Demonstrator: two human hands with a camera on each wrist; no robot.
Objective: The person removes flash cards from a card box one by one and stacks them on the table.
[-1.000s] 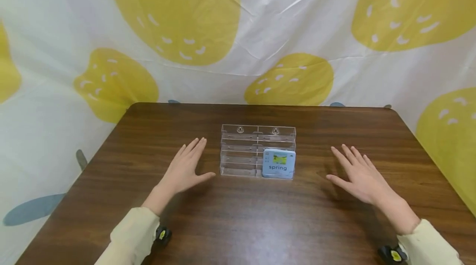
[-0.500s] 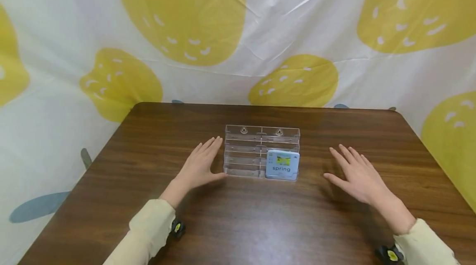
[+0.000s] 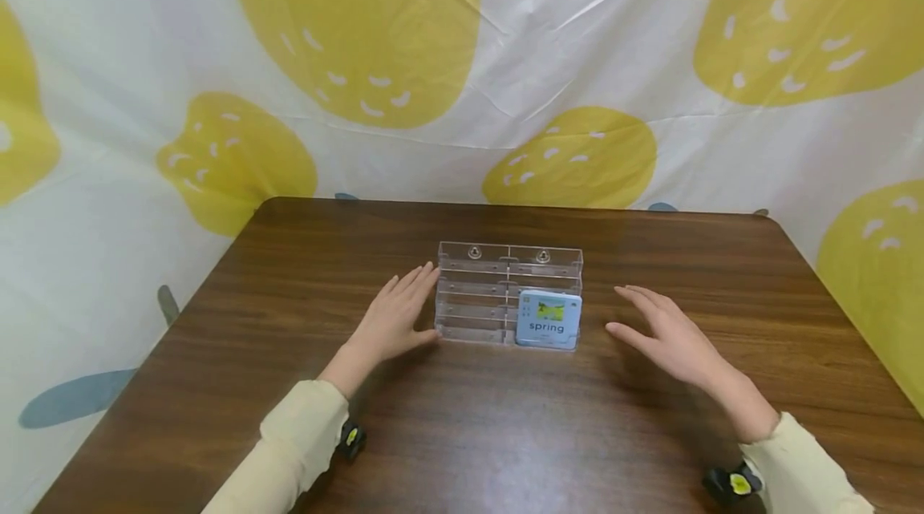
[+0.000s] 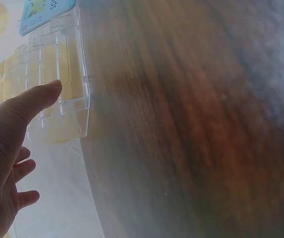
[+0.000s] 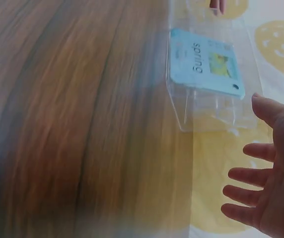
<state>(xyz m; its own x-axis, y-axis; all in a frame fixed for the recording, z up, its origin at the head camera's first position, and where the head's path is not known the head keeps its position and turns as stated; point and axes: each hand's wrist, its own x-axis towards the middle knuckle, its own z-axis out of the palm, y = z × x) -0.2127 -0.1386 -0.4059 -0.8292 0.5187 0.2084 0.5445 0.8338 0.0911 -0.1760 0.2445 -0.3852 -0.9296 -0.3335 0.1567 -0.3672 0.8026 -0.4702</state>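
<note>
A clear plastic card holder (image 3: 471,311) with tiered pockets in two columns stands on the table. Light blue cards marked "spring" (image 3: 549,320) sit in its lower right pocket. My left hand (image 3: 393,317) is at the holder's left side, fingers extended and thumb spread, fingertips right at its edge. In the left wrist view the left thumb (image 4: 37,99) overlaps the holder's corner. To the right of the holder, a short gap away, my right hand (image 3: 671,337) hovers with straight fingers and holds nothing. The right wrist view shows that palm facing the holder's side (image 5: 181,109).
The dark wooden table (image 3: 462,426) has rounded far corners. Right behind its far edge hangs a white curtain (image 3: 404,153) printed with yellow fruit. Each wrist carries a small black camera (image 3: 352,440) by the pale sleeve (image 3: 306,426).
My left hand has moved right, up to the holder's left side. My right hand has moved left toward the holder. The holder shifts slightly in view along with the background.
</note>
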